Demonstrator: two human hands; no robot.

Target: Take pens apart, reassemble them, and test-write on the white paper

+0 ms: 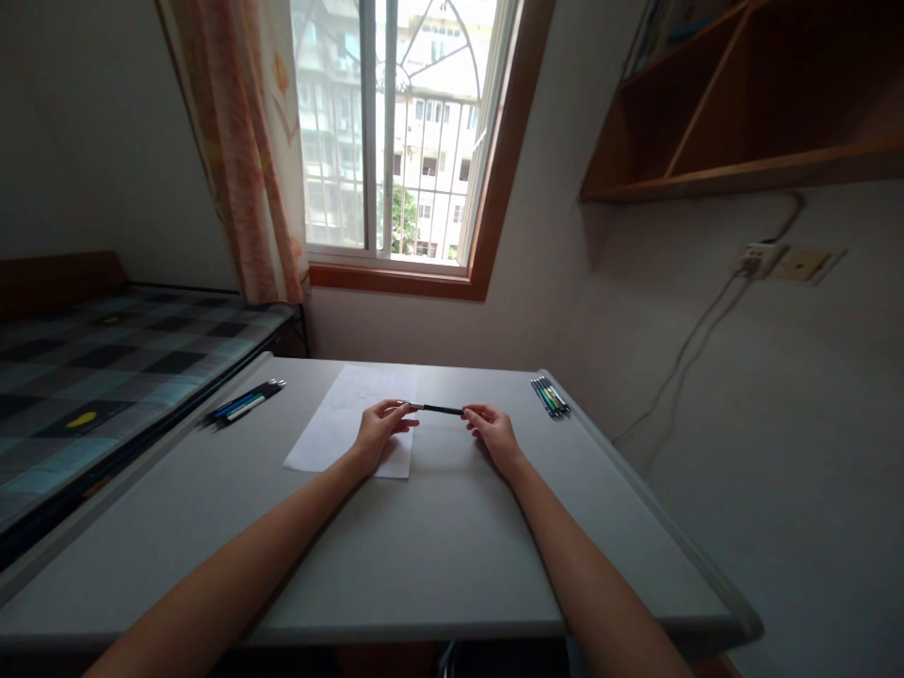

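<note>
A black pen [443,410] with a pale, shiny left end is stretched level between my two hands, above the table. My left hand [379,431] pinches its left end, over the right part of a white sheet of paper [329,435]. At the other end, the fingertips of my right hand [495,434] are closed on the dark tip. Faint marks show on the upper part of the paper. To the left lies a group of pens [244,405], black, blue and white. Several more pens [550,396], some green and yellow, lie side by side at the right.
The white table [452,556] has a raised rim along its right side. A bed [141,348] with a checked cover stands at the left. Behind are a curtain [244,151] and a window [402,141]. A wooden shelf [749,160] and a wall socket [763,256] with a cable are at right.
</note>
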